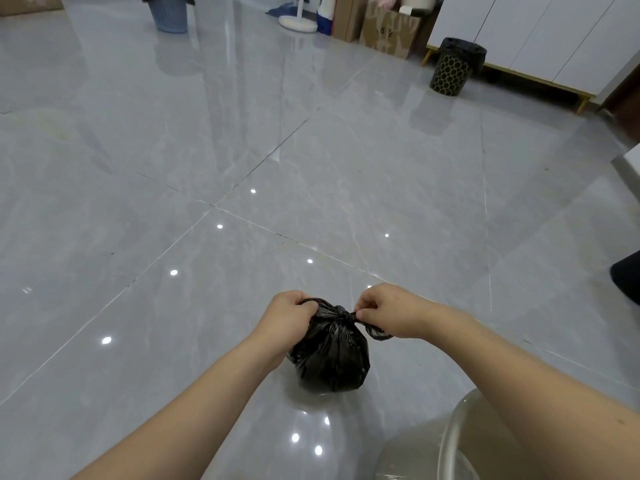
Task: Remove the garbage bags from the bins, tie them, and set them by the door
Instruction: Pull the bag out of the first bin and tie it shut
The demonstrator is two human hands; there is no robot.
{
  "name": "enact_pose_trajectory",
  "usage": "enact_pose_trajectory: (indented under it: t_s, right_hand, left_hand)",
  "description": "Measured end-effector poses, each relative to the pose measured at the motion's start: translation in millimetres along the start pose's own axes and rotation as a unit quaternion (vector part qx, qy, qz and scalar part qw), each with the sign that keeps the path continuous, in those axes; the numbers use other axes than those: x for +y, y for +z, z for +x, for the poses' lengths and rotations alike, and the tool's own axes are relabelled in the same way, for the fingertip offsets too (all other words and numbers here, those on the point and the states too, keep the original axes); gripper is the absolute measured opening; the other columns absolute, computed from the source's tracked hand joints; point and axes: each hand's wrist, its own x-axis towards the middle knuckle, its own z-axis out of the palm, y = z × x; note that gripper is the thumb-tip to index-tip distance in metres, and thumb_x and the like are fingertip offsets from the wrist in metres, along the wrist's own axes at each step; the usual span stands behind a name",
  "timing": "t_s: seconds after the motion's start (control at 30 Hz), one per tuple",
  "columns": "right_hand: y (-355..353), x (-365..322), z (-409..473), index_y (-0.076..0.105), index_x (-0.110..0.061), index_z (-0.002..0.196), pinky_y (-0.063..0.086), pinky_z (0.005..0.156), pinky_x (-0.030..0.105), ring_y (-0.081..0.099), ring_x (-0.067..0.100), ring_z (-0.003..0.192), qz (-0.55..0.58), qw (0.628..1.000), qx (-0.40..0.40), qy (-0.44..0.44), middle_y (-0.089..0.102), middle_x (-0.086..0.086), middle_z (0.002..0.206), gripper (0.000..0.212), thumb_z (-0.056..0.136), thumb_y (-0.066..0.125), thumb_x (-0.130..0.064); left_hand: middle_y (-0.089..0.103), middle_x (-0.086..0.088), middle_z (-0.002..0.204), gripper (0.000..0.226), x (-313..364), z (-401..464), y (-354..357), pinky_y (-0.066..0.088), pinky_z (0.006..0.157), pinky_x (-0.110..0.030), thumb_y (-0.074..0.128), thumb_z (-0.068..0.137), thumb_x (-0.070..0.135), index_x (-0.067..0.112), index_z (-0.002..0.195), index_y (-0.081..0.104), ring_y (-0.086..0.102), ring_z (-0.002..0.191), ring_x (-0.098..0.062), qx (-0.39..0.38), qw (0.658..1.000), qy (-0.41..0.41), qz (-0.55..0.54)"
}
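A small black garbage bag (330, 355) sits on the grey tiled floor in front of me, its neck gathered into a knot at the top. My left hand (287, 317) grips the bag's left handle loop beside the knot. My right hand (384, 311) pinches the right handle loop, which trails out below the fingers. Both hands pull apart across the knot. A translucent bin (457, 441) stands at the lower right, under my right forearm. Two more bins with black bags stand far off: a blue-grey one (168, 13) at the top left, a black honeycomb-patterned one (450, 69) at the upper right.
Cardboard boxes (388, 29) and a white fan base (298, 23) line the far wall. A white cabinet on gold legs (540, 46) runs along the right. A dark object (628, 275) sits at the right edge. Shiny floor tiles stretch between me and the far bins.
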Motion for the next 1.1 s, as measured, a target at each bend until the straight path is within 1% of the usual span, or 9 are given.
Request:
enact_pose_trajectory:
  t_s: [0.13, 0.27, 0.37, 0.47, 0.6, 0.77, 0.87, 1.0, 1.1]
  right_hand:
    - [1.5, -1.5, 1.7, 0.063, -0.022, 0.088, 0.04, 0.053, 0.019, 0.053, 0.006, 0.058, 0.0, 1.0, 0.011, -0.006, 0.059, -0.007, 0.066, 0.016, 0.097, 0.049, -0.021]
    - [-1.4, 4.1, 6.7, 0.063, -0.016, 0.085, 0.042, 0.056, 0.024, 0.054, 0.013, 0.061, -0.022, 0.999, 0.029, 0.015, 0.062, -0.001, 0.071, 0.021, 0.097, 0.045, -0.02]
    - [0.3, 7.1, 14.6, 0.062, -0.01, 0.085, 0.04, 0.053, 0.025, 0.05, 0.018, 0.062, -0.049, 0.997, 0.042, 0.032, 0.058, 0.0, 0.071, 0.022, 0.096, 0.043, -0.015]
    - [3.9, 2.4, 20.6, 0.058, -0.008, 0.08, 0.036, 0.051, 0.024, 0.047, 0.019, 0.061, -0.053, 0.996, 0.063, 0.034, 0.056, 0.005, 0.075, 0.021, 0.094, 0.043, -0.01]
    - [6.1, 4.6, 23.1, 0.054, -0.006, 0.071, 0.037, 0.052, 0.026, 0.044, 0.021, 0.062, 0.007, 0.996, 0.08, 0.033, 0.056, 0.008, 0.074, 0.026, 0.093, 0.041, -0.012]
    - [8.2, 9.6, 21.0, 0.049, -0.01, 0.083, 0.035, 0.061, 0.031, 0.041, 0.022, 0.068, 0.149, 0.984, 0.074, 0.057, 0.051, 0.009, 0.076, 0.02, 0.096, 0.037, -0.018]
    - [5.0, 12.9, 16.3, 0.049, -0.011, 0.086, 0.037, 0.062, 0.029, 0.044, 0.021, 0.071, 0.196, 0.975, 0.088, 0.058, 0.051, 0.006, 0.076, 0.021, 0.1, 0.039, -0.023]
    - [-1.0, 22.7, 12.1, 0.055, -0.015, 0.09, 0.046, 0.07, 0.032, 0.053, 0.019, 0.076, 0.22, 0.967, 0.119, 0.042, 0.061, 0.006, 0.086, 0.014, 0.098, 0.049, -0.024]
    - [-12.7, 35.8, 7.7, 0.055, -0.016, 0.092, 0.047, 0.071, 0.034, 0.056, 0.021, 0.081, 0.221, 0.963, 0.149, 0.045, 0.065, 0.012, 0.097, 0.005, 0.095, 0.053, -0.019]
  left_hand:
    - [0.059, -0.007, 0.077, 0.024, -4.9, 8.6, 2.0, 0.042, 0.064, -0.029, 0.048, 0.094, 0.024, 0.009, 0.083, 0.063, 0.053, 0.07, -0.022, 0.01, 1.0, -0.018, 0.018]
    - [0.064, -0.015, 0.085, 0.032, -26.3, 32.4, -10.6, 0.048, 0.078, -0.039, 0.039, 0.075, 0.043, 0.017, 0.067, 0.057, 0.057, 0.081, -0.032, 0.06, 0.995, -0.058, 0.059]
    - [0.066, -0.022, 0.091, 0.032, -37.9, 46.3, -21.9, 0.046, 0.082, -0.04, 0.034, 0.072, 0.04, 0.016, 0.064, 0.053, 0.06, 0.096, -0.042, 0.087, 0.99, -0.084, 0.074]
    - [0.067, -0.019, 0.097, 0.044, -36.2, 41.8, -23.0, 0.048, 0.096, -0.05, 0.031, 0.074, 0.05, 0.016, 0.069, 0.058, 0.059, 0.105, -0.041, 0.094, 0.991, -0.07, 0.061]
    - [0.07, -0.009, 0.084, 0.058, -28.2, 31.2, -22.4, 0.05, 0.09, -0.046, 0.037, 0.077, 0.063, 0.014, 0.073, 0.066, 0.063, 0.094, -0.031, 0.093, 0.995, -0.024, 0.041]
    - [0.045, -0.003, 0.085, 0.026, -17.5, 25.6, -24.8, 0.036, 0.067, -0.036, 0.047, 0.073, 0.041, 0.025, 0.054, 0.047, 0.042, 0.084, -0.026, 0.087, 0.995, 0.034, 0.041]
    - [0.046, 0.0, 0.073, 0.021, -12.7, 22.5, -20.8, 0.035, 0.057, -0.027, 0.052, 0.085, 0.024, 0.012, 0.068, 0.05, 0.044, 0.068, -0.017, 0.089, 0.992, 0.086, 0.012]
    - [0.05, -0.001, 0.073, 0.019, -13.4, 24.7, 0.7, 0.038, 0.06, -0.028, 0.05, 0.096, 0.02, 0.004, 0.085, 0.048, 0.045, 0.065, -0.013, 0.115, 0.986, 0.122, -0.001]
    - [0.059, -0.005, 0.081, 0.015, -8.7, 34.3, 22.0, 0.046, 0.066, -0.033, 0.049, 0.097, 0.021, 0.008, 0.091, 0.053, 0.054, 0.073, -0.017, 0.122, 0.98, 0.154, 0.025]
